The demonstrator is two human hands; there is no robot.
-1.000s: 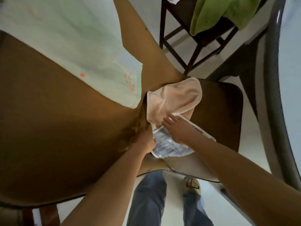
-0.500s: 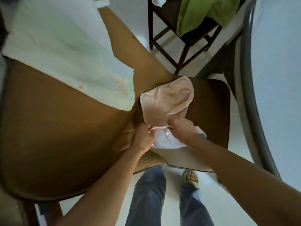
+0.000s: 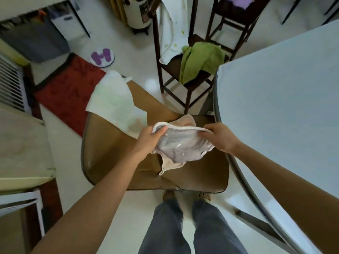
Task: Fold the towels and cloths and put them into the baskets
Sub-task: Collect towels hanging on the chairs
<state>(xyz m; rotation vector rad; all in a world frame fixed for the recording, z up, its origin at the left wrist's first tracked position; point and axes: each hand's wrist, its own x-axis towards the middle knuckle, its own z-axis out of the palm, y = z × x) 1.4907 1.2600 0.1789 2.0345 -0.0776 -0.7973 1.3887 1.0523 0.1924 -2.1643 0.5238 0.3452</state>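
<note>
1. Now the left hand [image 3: 148, 139] pinches one top corner of a small grey star-printed cloth with white trim [image 3: 181, 146], thumb curled over its hem.
2. Opposite, the right hand [image 3: 221, 137] grips the other corner.
3. Stretched between them, the cloth hangs above a brown chair seat [image 3: 113, 153].

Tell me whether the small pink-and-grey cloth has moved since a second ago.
Yes. The small pink-and-grey cloth lay on the brown table before; now both hands hold it by its top edge, lifted clear of the tabletop and hanging.
</note>
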